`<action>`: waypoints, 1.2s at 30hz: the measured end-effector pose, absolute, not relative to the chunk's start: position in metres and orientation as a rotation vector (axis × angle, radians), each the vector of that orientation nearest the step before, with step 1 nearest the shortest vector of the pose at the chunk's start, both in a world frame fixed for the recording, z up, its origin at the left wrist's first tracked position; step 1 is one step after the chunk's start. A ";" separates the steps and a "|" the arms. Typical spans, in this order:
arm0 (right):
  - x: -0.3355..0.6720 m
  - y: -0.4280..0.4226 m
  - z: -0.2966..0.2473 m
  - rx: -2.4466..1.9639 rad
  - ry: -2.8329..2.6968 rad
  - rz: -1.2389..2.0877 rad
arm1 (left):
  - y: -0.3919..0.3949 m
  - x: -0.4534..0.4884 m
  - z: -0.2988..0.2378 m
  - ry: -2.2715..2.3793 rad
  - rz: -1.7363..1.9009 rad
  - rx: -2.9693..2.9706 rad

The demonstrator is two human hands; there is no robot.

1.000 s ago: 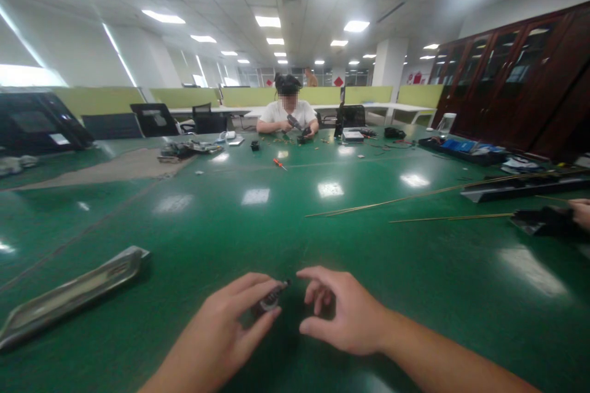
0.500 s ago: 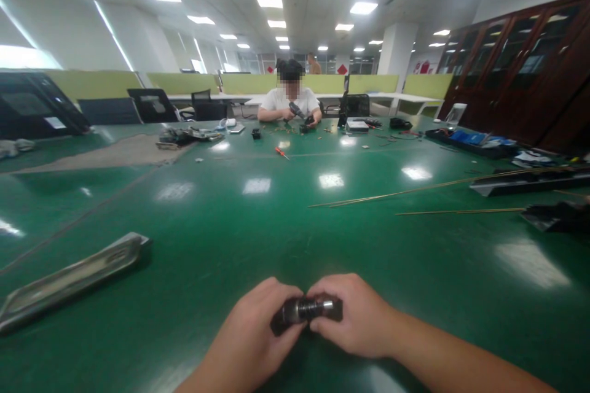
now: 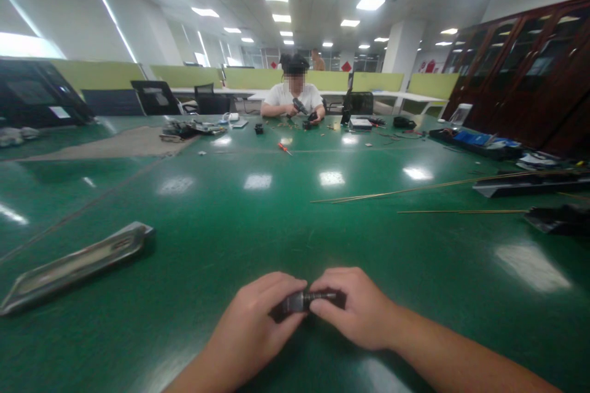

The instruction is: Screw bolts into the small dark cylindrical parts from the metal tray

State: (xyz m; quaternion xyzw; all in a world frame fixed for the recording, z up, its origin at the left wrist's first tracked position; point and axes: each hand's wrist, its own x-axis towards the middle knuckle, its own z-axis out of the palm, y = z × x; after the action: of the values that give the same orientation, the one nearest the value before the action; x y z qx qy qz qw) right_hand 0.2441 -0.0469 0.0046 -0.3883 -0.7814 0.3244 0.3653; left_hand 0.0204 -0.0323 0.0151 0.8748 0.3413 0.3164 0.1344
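Observation:
A small dark mechanical part with a shiny ribbed or coiled middle lies crosswise between my hands, low in the head view. My left hand is closed on its left end, thumb below and fingers above. On the right end, my right hand grips with the thumb along the near side and the fingers over the far side. The fingertips of both hands almost meet above the part. Its ends are hidden in my palms, and its exact kind I cannot make out. Beneath is the green tabletop.
A long metal tray lies at left. Thin brass rods and dark metal channels are at right. Across the table, a person holds a power drill. An orange screwdriver lies nearer.
The view has shifted slightly. The part seems a little rotated in my hands, and my right thumb now covers more of its shiny section. Both hands keep their grip.

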 end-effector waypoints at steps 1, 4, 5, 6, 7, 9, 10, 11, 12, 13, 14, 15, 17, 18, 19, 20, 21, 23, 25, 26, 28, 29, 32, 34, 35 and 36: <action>0.244 -0.047 0.004 -0.995 -2.006 0.827 | -0.032 0.021 0.015 0.983 0.933 2.530; 0.243 -0.046 0.003 -0.996 -2.006 0.812 | -0.033 0.021 0.015 0.970 0.939 2.521; 0.243 -0.046 0.003 -0.999 -2.007 0.809 | -0.033 0.022 0.016 0.970 0.936 2.520; 0.243 -0.046 0.003 -1.003 -2.006 0.806 | -0.034 0.022 0.016 0.974 0.932 2.520; 0.243 -0.046 0.003 -1.005 -2.003 0.803 | -0.034 0.022 0.016 0.979 0.931 2.518; 0.243 -0.046 0.003 -1.006 -2.001 0.801 | -0.034 0.022 0.016 0.983 0.929 2.510; 0.243 -0.046 0.003 -1.006 -2.000 0.803 | -0.033 0.022 0.016 0.983 0.928 2.505; 0.244 -0.046 0.003 -1.006 -1.999 0.807 | -0.033 0.022 0.017 0.983 0.929 2.501; 0.244 -0.046 0.003 -1.008 -1.997 0.811 | -0.033 0.022 0.017 0.986 0.931 2.497; 0.244 -0.046 0.003 -1.012 -1.995 0.815 | -0.033 0.021 0.017 0.990 0.935 2.496; 0.244 -0.046 0.003 -1.017 -1.993 0.818 | -0.032 0.021 0.018 0.997 0.940 2.495; 0.244 -0.046 0.003 -1.021 -1.991 0.819 | -0.032 0.021 0.018 1.005 0.947 2.493; 0.245 -0.046 0.002 -1.022 -1.990 0.817 | -0.032 0.021 0.019 1.008 0.953 2.494; 0.245 -0.046 0.002 -1.019 -1.989 0.815 | -0.032 0.021 0.019 1.002 0.961 2.495; 0.245 -0.046 0.002 -1.016 -1.986 0.814 | -0.032 0.021 0.019 0.994 0.968 2.496; 0.244 -0.045 0.002 -1.015 -1.984 0.812 | -0.032 0.021 0.019 0.987 0.979 2.498; 0.244 -0.045 0.002 -1.017 -1.981 0.809 | -0.032 0.021 0.019 0.982 0.993 2.499; 0.244 -0.045 0.002 -1.023 -1.977 0.801 | -0.032 0.020 0.019 0.984 1.015 2.501; 0.244 -0.045 0.002 -1.029 -1.974 0.794 | -0.033 0.020 0.020 0.992 1.018 2.505; 0.244 -0.045 0.002 -1.031 -1.972 0.794 | -0.032 0.020 0.020 0.995 1.019 2.506; 0.244 -0.045 0.002 -1.035 -1.969 0.794 | -0.032 0.019 0.020 0.995 1.023 2.506; 0.244 -0.045 0.002 -1.038 -1.968 0.793 | -0.032 0.019 0.020 0.996 1.027 2.503; 0.243 -0.044 0.002 -1.045 -1.961 0.786 | -0.031 0.019 0.020 1.000 1.032 2.497; 0.243 -0.044 0.002 -1.050 -1.958 0.788 | -0.031 0.019 0.021 0.999 1.030 2.496; 0.243 -0.045 0.002 -1.051 -1.959 0.789 | -0.031 0.019 0.021 0.998 1.033 2.497; 0.244 -0.045 0.002 -1.051 -1.959 0.791 | -0.032 0.019 0.021 0.996 1.035 2.499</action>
State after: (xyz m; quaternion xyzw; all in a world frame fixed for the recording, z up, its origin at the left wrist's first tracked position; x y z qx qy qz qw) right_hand 0.2435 -0.0447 0.0024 -0.4118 -0.7676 0.3099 0.3810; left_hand 0.0195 -0.0316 0.0214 0.8598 0.3425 0.3560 0.1294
